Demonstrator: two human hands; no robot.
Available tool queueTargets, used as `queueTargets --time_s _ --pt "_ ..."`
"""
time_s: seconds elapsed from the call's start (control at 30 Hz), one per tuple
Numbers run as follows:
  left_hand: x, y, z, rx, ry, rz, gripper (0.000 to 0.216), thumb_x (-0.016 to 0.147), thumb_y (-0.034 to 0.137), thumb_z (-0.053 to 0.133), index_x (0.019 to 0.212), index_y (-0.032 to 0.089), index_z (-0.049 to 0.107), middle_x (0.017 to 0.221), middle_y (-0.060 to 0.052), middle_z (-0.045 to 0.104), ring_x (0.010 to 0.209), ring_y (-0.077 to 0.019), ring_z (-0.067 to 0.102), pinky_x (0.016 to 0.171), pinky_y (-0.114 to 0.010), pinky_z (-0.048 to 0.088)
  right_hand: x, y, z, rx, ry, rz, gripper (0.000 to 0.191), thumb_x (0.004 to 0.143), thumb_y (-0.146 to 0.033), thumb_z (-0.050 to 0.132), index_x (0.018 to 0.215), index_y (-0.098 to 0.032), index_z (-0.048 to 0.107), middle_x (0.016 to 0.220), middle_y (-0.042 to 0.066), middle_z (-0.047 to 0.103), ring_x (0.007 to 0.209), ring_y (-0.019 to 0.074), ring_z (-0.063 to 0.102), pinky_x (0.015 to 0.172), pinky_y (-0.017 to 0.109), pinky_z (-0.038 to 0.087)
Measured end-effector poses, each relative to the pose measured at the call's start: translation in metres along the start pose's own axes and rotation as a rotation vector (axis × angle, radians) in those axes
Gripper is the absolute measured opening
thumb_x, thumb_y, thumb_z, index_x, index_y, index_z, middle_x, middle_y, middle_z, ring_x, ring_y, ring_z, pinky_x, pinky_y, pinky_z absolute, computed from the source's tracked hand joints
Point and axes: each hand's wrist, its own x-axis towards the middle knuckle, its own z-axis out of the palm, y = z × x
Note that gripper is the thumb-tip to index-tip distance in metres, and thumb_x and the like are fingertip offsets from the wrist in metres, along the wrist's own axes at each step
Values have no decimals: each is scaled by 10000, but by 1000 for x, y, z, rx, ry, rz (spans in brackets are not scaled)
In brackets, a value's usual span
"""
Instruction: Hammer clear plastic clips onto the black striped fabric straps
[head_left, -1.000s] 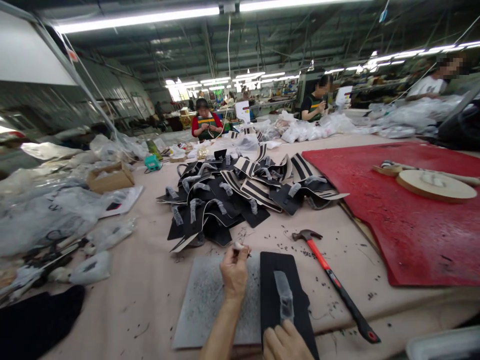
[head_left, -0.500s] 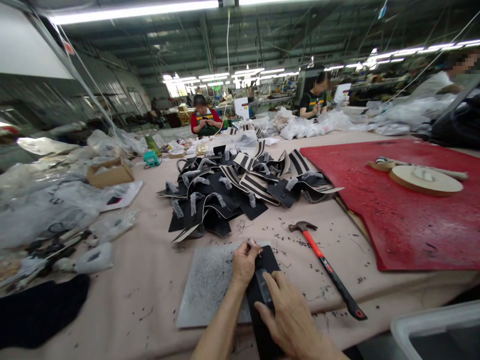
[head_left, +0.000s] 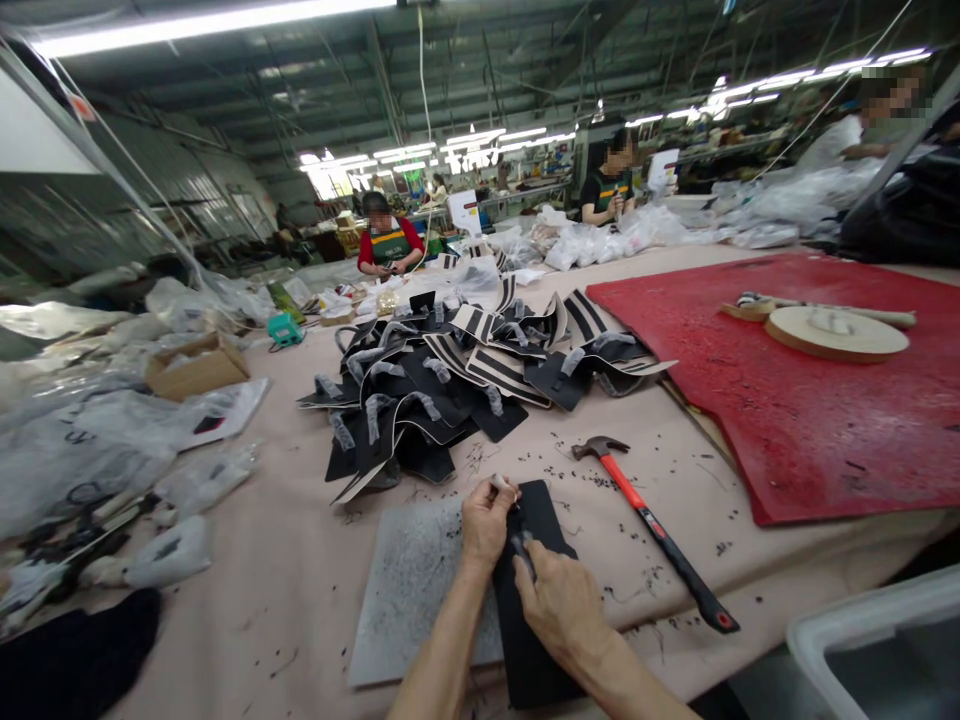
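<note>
Head view: on the counter (head_left: 300,580), a grey board (head_left: 409,565) is lying partly under the black panel (head_left: 531,652). The right hand (head_left: 562,600) is gripping the panel's wrapped handle (head_left: 523,553); the left hand (head_left: 485,525), earlier apart, is now joining it at one spot, pinching a small white piece (head_left: 500,484) whose lower end its grip is hiding.

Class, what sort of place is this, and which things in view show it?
Likely a factory workshop: black panels heaped on the worktable, a claw hammer lying nearby, and a co-worker beyond them.
</note>
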Motion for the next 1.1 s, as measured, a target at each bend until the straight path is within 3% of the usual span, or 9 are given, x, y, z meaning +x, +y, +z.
queueTargets --time_s 0.07,0.2,0.67,0.8,0.87,0.93,1.03,1.1 --pt "-3 -6 -4 -19 28 -12 375 724 432 795 931 135 695 823 -58 752 787 -219 746 786 -334 601 0 -1 -1 26 -43 18 270 990 -314 440 1045 -195 675 864 104 747 809 255 721 679 298 478" --pt "-6 -12 -7 -20 85 -5 399 747 459 777 964 136 688 849 -71 762 799 -227 753 780 -338 609 1 1 -2 68 -69 1 286 993 -333 430 1064 -200 672 876 102 744 826 271 717 681 315 471" --pt "-7 -7 -2 207 13 51 273 805 393 721 950 161 711 878 -75 777 841 -233 745 820 -341 591 -2 4 6 106 -71 -19 341 994 -316 427 1225 -166 627 996 133 738 855 269 715 737 343 493" --pt "-7 -9 -5 354 -23 120 192 846 341 676 948 184 721 897 -59 773 834 -217 729 817 -315 565 -3 8 -2 208 -85 -54 412 972 -410 483 1261 -144 609 1046 144 724 919 287 701 793 371 505" --pt "-7 -8 -6 405 -49 155 163 861 316 654 946 195 725 893 -50 772 824 -211 722 806 -302 553 -2 22 -11 297 -51 -96 417 969 -447 489 1246 -162 614 1106 129 701 988 265 678 843 356 503" --pt "-7 -6 -6 445 -82 187 147 869 290 636 940 200 727 878 -46 768 821 -209 715 787 -290 542 2 49 -20 291 73 -99 387 980 -440 465 1206 -168 620 1140 128 668 1051 255 639 901 354 485" --pt "-7 -2 -5 490 -116 226 145 863 248 624 955 202 727 860 -45 765 797 -209 708 760 -287 533 10 103 -32 19 308 41 378 941 -397 515 1179 -114 593 1189 196 594 1087 322 579 923 432 457" --pt "-8 -1 -4 503 -126 248 156 855 220 620 967 208 728 867 -46 766 792 -211 708 762 -289 530 15 138 -37 -134 281 171 304 899 -325 546 1101 -103 596 1105 209 590 1000 341 589 829 443 466"
